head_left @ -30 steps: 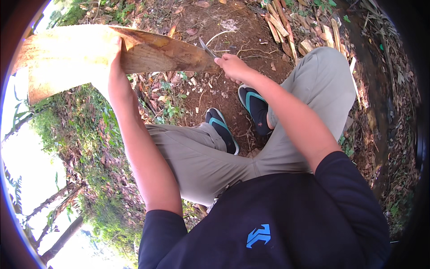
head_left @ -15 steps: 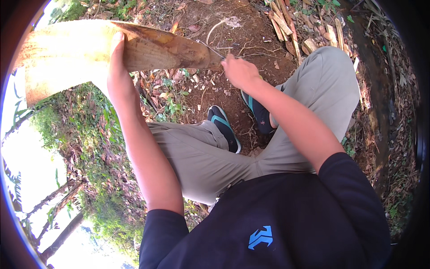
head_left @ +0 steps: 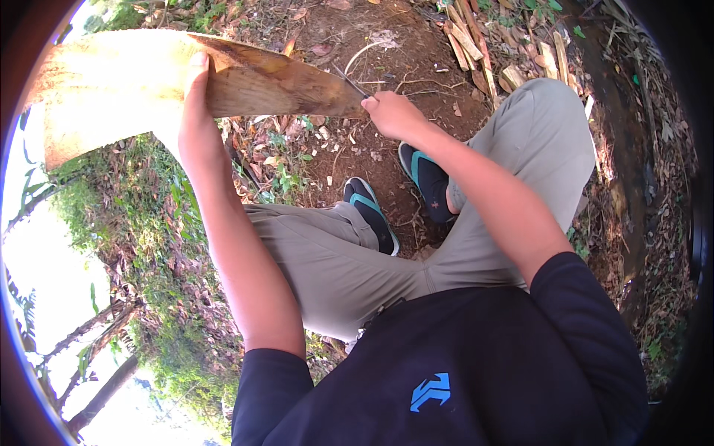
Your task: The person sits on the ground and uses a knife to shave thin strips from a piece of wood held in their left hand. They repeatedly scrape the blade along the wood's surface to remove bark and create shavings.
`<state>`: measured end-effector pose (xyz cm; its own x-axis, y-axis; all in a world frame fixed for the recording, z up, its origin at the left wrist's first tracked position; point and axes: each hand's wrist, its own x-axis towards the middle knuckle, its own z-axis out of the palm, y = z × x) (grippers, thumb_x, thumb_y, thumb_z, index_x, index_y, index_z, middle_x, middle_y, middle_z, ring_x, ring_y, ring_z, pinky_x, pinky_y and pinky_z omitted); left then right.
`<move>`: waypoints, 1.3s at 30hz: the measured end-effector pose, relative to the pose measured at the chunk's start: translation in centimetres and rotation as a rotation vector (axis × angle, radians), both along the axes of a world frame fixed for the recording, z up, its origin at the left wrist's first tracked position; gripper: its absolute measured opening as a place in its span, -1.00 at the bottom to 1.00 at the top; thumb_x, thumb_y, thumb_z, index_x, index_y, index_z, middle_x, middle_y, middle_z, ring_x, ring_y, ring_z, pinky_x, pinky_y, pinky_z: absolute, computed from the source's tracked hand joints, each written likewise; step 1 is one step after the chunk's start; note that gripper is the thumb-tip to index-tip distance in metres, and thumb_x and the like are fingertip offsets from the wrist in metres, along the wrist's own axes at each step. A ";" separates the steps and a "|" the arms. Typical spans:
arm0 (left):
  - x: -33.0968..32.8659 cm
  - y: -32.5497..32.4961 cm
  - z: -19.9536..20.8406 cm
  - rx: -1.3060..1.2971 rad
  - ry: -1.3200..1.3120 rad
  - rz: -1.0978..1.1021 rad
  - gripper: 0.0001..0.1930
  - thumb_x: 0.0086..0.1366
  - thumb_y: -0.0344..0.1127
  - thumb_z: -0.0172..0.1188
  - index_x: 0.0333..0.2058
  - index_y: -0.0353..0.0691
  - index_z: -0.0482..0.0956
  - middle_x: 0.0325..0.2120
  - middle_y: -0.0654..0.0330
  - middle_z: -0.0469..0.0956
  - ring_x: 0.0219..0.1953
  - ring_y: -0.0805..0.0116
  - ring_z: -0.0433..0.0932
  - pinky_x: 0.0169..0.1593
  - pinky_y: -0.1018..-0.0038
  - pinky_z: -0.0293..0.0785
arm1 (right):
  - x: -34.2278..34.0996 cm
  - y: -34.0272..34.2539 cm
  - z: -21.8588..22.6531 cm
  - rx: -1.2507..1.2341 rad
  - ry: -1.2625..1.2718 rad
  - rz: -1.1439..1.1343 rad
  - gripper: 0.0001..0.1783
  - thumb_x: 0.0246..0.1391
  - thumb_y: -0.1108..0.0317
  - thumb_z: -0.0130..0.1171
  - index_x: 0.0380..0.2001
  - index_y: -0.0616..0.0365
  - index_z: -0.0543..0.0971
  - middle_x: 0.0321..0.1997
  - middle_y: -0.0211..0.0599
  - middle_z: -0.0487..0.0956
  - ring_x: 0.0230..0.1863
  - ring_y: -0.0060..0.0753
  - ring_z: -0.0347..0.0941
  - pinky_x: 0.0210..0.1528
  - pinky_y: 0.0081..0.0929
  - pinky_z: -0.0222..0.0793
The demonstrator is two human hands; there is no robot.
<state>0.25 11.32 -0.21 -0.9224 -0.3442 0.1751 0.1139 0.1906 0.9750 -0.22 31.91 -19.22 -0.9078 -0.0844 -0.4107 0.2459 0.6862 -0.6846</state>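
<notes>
A big pale wooden piece [head_left: 275,83], broad and sunlit at the left and tapering to a narrow end, spans the upper left. My left hand [head_left: 197,97] is closed on its near edge, thumb lying on the upper face and the other fingers hidden beneath. At the tapered end my right hand [head_left: 394,115] is closed round the handle of a thin-bladed knife [head_left: 349,82]. The dark blade points up and left, close to the wood's far edge; whether it touches the wood I cannot tell.
Split wood sticks [head_left: 476,44] lie on the ground at the upper right. Bare brown soil [head_left: 401,59] with roots and small pale chips is beyond my feet in sandals [head_left: 370,212]. Green undergrowth [head_left: 149,208] covers the left side, and a dark log or channel runs along the right.
My right hand has shifted slightly left and nearer to me, and the knife blade has swung to a steeper slant. The wooden piece and my left hand are almost where they were.
</notes>
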 end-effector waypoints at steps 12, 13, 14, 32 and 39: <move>-0.4 -0.4 -0.8 -0.004 -0.026 0.030 -0.53 0.34 -0.09 0.12 0.11 -0.26 0.48 0.08 0.20 0.46 0.17 0.41 0.31 0.32 0.31 -0.02 | 0.6 0.1 -0.9 0.243 0.067 0.106 -0.59 0.34 0.02 -0.23 -0.07 0.10 0.42 -0.22 0.04 0.61 -0.12 0.07 0.56 -0.11 -0.02 0.43; -0.4 -1.0 -1.0 -0.018 -0.028 0.040 -0.52 0.34 -0.09 0.11 0.12 -0.26 0.47 0.09 0.19 0.45 0.18 0.40 0.30 0.33 0.31 -0.04 | 0.6 -0.2 -0.9 0.247 0.068 0.111 -0.58 0.33 0.01 -0.23 -0.08 0.12 0.42 -0.22 0.03 0.61 -0.12 0.06 0.56 -0.11 -0.03 0.43; -0.6 -1.6 -1.3 -0.032 -0.029 0.049 -0.51 0.35 -0.08 0.10 0.14 -0.25 0.46 0.11 0.19 0.44 0.19 0.39 0.29 0.34 0.31 -0.05 | 0.7 -0.4 -0.9 0.252 0.070 0.116 -0.57 0.33 0.00 -0.23 -0.08 0.13 0.42 -0.21 0.02 0.61 -0.12 0.05 0.56 -0.11 -0.04 0.43; -0.4 -1.5 -1.2 0.036 -0.017 0.048 -0.50 0.31 -0.15 0.17 0.12 -0.35 0.44 0.13 0.13 0.41 0.23 0.38 0.27 0.35 0.33 -0.07 | 1.8 -1.5 4.2 0.032 0.176 0.062 -0.57 0.32 -0.02 -0.23 -0.10 0.08 0.43 -0.31 -0.01 0.62 -0.19 0.13 0.55 -0.12 0.03 0.40; -1.3 -1.3 -1.2 0.076 0.082 0.095 -0.53 0.30 -0.28 0.20 0.10 -0.44 0.41 0.16 0.03 0.38 0.17 0.35 0.38 0.32 0.35 0.14 | -0.2 0.3 -3.2 -0.055 -0.006 -0.029 -0.54 0.29 -0.02 -0.14 -0.12 0.18 0.47 -0.29 0.03 0.60 -0.16 0.01 0.55 -0.08 -0.11 0.37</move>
<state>-1.07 10.04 -1.38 -0.8685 -0.4449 0.2184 0.1787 0.1301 0.9753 -0.47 32.25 -22.47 -0.9078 -0.0809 -0.4116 0.2692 0.6402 -0.7195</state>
